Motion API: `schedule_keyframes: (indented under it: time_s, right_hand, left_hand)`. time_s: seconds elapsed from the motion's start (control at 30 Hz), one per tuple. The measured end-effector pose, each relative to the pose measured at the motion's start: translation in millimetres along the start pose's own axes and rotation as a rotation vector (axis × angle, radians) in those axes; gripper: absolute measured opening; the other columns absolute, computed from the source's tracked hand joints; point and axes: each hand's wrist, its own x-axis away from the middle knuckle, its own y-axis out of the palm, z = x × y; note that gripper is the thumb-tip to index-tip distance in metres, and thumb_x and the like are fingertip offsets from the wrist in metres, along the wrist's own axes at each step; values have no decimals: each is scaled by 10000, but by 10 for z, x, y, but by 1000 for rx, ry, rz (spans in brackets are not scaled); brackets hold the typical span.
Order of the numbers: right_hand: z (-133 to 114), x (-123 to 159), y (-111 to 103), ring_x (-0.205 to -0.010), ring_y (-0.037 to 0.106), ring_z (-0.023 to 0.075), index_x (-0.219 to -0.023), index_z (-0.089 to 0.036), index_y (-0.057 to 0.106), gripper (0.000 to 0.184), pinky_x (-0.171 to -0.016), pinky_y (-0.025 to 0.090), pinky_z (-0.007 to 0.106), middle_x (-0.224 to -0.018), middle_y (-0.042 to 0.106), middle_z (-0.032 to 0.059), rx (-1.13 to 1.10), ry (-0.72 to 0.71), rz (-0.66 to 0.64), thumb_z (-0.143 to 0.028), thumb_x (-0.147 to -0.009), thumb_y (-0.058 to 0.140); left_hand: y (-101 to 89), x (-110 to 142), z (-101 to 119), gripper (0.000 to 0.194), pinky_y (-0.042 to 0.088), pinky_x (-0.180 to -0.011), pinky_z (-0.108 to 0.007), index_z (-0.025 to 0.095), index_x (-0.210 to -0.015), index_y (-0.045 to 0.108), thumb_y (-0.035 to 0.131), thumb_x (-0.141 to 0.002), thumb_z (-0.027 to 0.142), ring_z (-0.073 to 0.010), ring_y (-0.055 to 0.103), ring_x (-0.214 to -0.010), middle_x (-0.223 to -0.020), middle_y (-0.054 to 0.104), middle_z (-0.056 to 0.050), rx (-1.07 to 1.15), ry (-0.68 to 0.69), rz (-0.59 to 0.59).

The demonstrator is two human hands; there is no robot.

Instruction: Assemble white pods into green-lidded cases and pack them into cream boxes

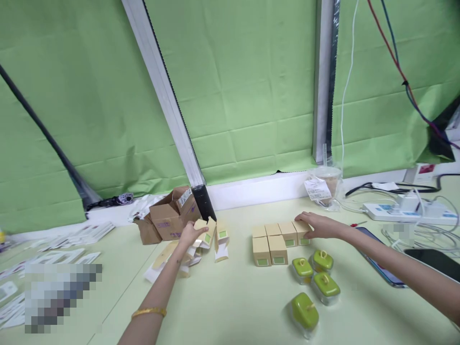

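Observation:
My left hand is closed on an open-flapped small beige box with a green label, above a loose pile of similar cartons. Just right of it another beige box stands with a white flap hanging towards me. My right hand has its fingers on the top edge and right side of the end box in a close group of closed beige boxes. Nearer to me sit several clear containers with green lids, each lid bearing a small loop or knob.
A brown cardboard box stands open behind the pile. At the back right are a bagged drink cup, a white power strip, tangled cables and a phone. White paper items cover the left side.

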Motion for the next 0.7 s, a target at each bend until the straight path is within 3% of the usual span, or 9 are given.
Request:
schedule_keyframes:
  time_s: [0.13, 0.27, 0.33, 0.4, 0.47, 0.53, 0.57, 0.63, 0.7]
  right_hand:
    - [-5, 14, 19, -992, 577, 287, -1076, -147, 558, 427, -817, 471, 362, -1075, 606, 133, 14, -32, 38, -211, -665, 651]
    - [-70, 65, -12, -914, 587, 306, -973, -167, 561, 348, -771, 467, 400, -998, 614, 124, 57, -61, 106, -166, -639, 658]
    - [-115, 118, -92, -909, 580, 323, -946, -173, 548, 341, -769, 460, 424, -989, 607, 130, 77, -70, 148, -144, -627, 663]
    - [-193, 201, -215, -974, 551, 339, -973, -171, 520, 340, -803, 445, 443, -1033, 585, 145, 86, -82, 200, -132, -657, 642]
    - [-333, 318, -349, -1039, 516, 332, -1033, -169, 477, 339, -831, 435, 441, -1095, 552, 153, 82, -89, 251, -141, -719, 603]
    - [-544, 458, -448, -1030, 518, 300, -1079, -182, 432, 349, -818, 451, 411, -1112, 535, 134, 55, -97, 280, -190, -768, 591]
    - [-669, 530, -473, -1015, 526, 281, -1090, -195, 418, 363, -807, 463, 393, -1106, 537, 115, 29, -109, 281, -218, -776, 599]
    - [-919, 663, -464, -996, 531, 265, -1070, -209, 419, 388, -802, 473, 380, -1069, 547, 86, -110, -164, 288, -188, -743, 629]
    - [-1118, 761, -384, -1009, 524, 252, -1078, -220, 408, 429, -811, 476, 371, -1072, 533, 75, -210, -209, 295, -109, -720, 616]
  left_hand:
    - [-28, 18, 17, 328, 515, -816, -421, 150, -1140, 558, 553, -876, 345, -230, 598, -980, -1150, 588, -74, -44, 20, 51]
    - [32, 177, 118, 405, 402, -948, -532, 160, -1217, 499, 553, -868, 360, -287, 493, -1153, -1286, 496, -120, -100, 42, 234]
    - [65, 324, 247, 484, 299, -1004, -580, 114, -1266, 433, 517, -875, 388, -351, 384, -1243, -1335, 421, -183, -95, 117, 307]
    - [118, 545, 438, 498, 256, -1032, -557, 84, -1290, 380, 440, -900, 388, -365, 317, -1284, -1341, 387, -221, -72, 255, 316]
    - [215, 846, 671, 453, 265, -1066, -466, 128, -1272, 402, 438, -898, 381, -295, 349, -1283, -1331, 424, -170, -47, 436, 241]
    - [355, 1191, 915, 538, 275, -1088, -372, 205, -1296, 383, 532, -840, 448, -231, 345, -1306, -1378, 413, -101, -25, 615, 135]
    - [431, 1359, 1029, 652, 271, -1098, -369, 237, -1344, 323, 575, -800, 491, -227, 304, -1339, -1439, 349, -85, -5, 722, 79]
    - [572, 1643, 1217, 893, 237, -1108, -469, 205, -1421, 173, 653, -730, 505, -296, 192, -1389, -1511, 210, -147, 122, 969, -26]
    - [674, 1825, 1329, 839, 304, -1074, -465, 224, -1411, 205, 678, -735, 378, -294, 291, -1350, -1470, 313, -141, 197, 1070, -138]
